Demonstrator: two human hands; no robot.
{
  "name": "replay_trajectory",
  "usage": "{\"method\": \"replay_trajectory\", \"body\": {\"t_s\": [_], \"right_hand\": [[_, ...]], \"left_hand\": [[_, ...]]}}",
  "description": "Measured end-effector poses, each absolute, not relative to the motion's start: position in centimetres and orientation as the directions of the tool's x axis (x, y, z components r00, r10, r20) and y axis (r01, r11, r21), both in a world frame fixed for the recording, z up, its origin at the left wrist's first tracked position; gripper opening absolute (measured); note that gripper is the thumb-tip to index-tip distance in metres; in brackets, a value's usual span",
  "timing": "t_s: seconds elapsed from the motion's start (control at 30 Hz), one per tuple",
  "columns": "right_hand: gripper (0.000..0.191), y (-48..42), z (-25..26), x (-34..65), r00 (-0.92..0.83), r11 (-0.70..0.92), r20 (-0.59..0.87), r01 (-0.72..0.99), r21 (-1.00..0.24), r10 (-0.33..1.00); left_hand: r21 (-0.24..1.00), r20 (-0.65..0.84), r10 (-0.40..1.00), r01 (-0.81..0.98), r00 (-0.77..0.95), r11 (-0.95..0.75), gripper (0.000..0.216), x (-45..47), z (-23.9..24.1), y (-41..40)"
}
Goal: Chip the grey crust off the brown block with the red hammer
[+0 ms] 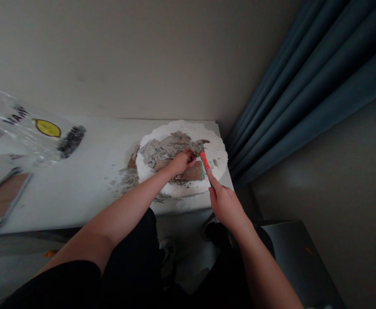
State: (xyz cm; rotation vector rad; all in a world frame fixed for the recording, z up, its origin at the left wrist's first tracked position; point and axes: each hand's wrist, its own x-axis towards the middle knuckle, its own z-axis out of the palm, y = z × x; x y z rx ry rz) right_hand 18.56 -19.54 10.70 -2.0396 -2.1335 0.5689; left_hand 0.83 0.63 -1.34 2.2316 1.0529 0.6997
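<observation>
Over the round white mat (219,159), I see the right hand (224,201) gripping a hammer (204,160).
That hand is closed around the dark lower handle, forefinger laid along it; the left hand (181,163) curls beside the hammer's head, and I cannot tell whether its fingers pinch anything. The hammer shows a bright red upper handle and a dull grey head. Its long axis slants away from the person, leaning slightly left, head at the far end. Around it lie grey-brown broken pieces (157,148) and a brown slab (193,173); left across the table (94,189), a clear plastic bag (26,133).
</observation>
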Motion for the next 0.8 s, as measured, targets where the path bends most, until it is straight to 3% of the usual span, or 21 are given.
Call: {"method": "replay_trajectory", "body": {"t_s": [0.33, 0.53, 0.67, 0.8], "right_hand": [[0.068, -19.6, 10.2, 18.6, -0.077, 0.010, -0.171, 0.932, -0.361, 0.982], [0.068, -19.8, 10.5, 18.7, -0.048, -0.009, -0.162, 0.943, -0.334, 0.986], [0.067, -19.5, 9.8, 18.6, -0.065, -0.013, -0.235, 0.949, -0.314, 0.970], [0.068, -19.7, 9.8, 18.5, -0.056, -0.018, -0.224, 0.949, -0.313, 0.973]], "left_hand": [[0.661, 0.196, 0.789, 0.516, 0.582, -0.545, 0.017, 0.8, -1.2, 0.5], [0.738, 0.177, 0.816, 0.475, 0.550, -0.480, 0.024, -0.2, -0.5, 0.6], [0.641, 0.237, 0.786, 0.516, 0.571, -0.568, 0.021, -1.2, -0.1, 0.8], [0.498, 0.192, 0.737, 0.583, 0.648, -0.642, 0.019, -1.9, 0.1, 1.1]]}}
